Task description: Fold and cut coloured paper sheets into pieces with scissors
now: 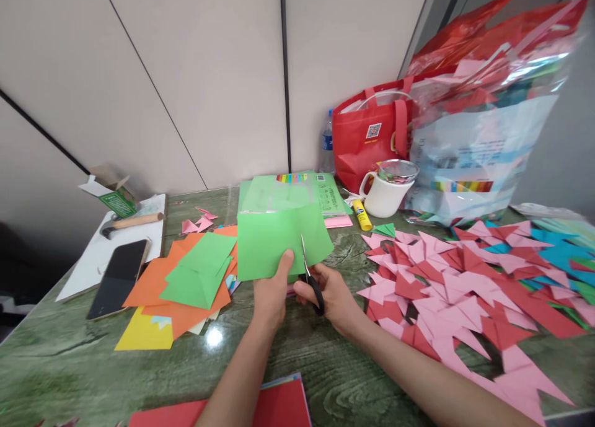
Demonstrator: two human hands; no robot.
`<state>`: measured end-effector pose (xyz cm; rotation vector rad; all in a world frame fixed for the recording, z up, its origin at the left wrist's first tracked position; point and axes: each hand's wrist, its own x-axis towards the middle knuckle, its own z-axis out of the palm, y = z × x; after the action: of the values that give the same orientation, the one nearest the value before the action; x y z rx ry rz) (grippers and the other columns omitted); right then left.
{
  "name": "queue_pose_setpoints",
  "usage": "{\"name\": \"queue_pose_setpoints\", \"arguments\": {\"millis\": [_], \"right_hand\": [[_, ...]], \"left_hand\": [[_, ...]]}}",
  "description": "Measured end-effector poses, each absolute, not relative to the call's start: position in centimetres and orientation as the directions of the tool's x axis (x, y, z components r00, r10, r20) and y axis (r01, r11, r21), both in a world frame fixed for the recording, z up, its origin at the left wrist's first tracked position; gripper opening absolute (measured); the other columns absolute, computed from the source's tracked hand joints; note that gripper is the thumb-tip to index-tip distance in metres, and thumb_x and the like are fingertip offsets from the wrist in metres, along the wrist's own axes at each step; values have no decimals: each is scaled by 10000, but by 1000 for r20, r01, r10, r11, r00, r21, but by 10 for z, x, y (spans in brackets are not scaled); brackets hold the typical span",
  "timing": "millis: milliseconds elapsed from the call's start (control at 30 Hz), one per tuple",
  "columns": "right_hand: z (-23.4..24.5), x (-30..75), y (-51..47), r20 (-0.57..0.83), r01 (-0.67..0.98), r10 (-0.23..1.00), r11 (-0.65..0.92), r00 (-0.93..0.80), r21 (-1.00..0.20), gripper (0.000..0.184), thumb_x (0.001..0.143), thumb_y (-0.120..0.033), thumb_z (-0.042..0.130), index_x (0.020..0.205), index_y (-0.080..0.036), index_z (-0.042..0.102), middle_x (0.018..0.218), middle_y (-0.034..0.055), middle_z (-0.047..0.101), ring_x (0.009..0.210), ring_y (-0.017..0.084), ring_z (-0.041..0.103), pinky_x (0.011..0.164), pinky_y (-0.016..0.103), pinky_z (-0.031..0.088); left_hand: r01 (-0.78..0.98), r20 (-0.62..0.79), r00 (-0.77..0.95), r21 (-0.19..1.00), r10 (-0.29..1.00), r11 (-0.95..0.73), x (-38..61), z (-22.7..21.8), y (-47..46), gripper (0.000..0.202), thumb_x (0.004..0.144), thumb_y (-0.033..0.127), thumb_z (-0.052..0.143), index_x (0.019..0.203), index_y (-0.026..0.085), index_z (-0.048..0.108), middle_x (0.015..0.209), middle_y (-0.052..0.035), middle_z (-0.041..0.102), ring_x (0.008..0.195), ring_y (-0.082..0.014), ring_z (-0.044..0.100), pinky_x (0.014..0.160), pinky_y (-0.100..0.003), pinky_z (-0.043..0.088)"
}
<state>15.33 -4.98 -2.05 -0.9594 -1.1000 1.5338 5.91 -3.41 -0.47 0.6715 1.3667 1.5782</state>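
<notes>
My left hand (274, 290) grips a sheet of green paper (267, 241) by its lower edge, thumb on top. A pair of scissors (317, 290) with black handles is in my right hand (337, 297), fingers through the loops. Its blades point up and lie at the paper, right of my left thumb; part of the sheet bends away on the right side. Behind the sheet lies a green paper packet (302, 191). To the left, loose green paper (204, 275) rests on orange sheets (149, 284).
Folded pink and red paper pieces (441, 284) cover the right side. Behind stand a white mug (388, 194), a yellow glue stick (361, 215), a red bag (372, 136) and a full plastic bag (483, 142). A phone (118, 278) and hammer (134, 222) lie left; red paper (283, 405) in front.
</notes>
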Motion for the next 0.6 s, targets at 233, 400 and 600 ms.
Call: {"name": "queue_pose_setpoints", "arguments": {"millis": [233, 400, 600], "right_hand": [[-23, 153, -50, -56, -251, 979, -106, -198, -962, 398, 552, -432, 723, 742, -164, 498, 501, -48, 532, 433, 92, 462, 426, 218, 365], [-21, 153, -51, -66, -253, 979, -114, -191, -961, 379, 554, -420, 724, 715, -163, 496, 480, -45, 540, 411, 86, 457, 408, 211, 354], [-18, 153, -51, -76, -244, 980, -121, -185, -962, 371, 552, -423, 720, 697, -165, 496, 453, -50, 532, 379, 80, 437, 388, 212, 343]], "left_hand": [[-268, -152, -427, 963, 891, 36, 58, -8, -33, 416, 605, 298, 681, 985, 150, 598, 1015, -95, 635, 922, -175, 584, 833, -291, 437], [-273, -163, -426, 961, 890, 46, 59, -6, -34, 409, 607, 292, 676, 980, 141, 597, 1005, -99, 636, 909, -180, 587, 836, -308, 433], [-297, -157, -434, 955, 887, 24, 60, -5, -34, 447, 594, 280, 687, 1013, 161, 585, 1047, -94, 621, 947, -180, 575, 863, -313, 419]]}}
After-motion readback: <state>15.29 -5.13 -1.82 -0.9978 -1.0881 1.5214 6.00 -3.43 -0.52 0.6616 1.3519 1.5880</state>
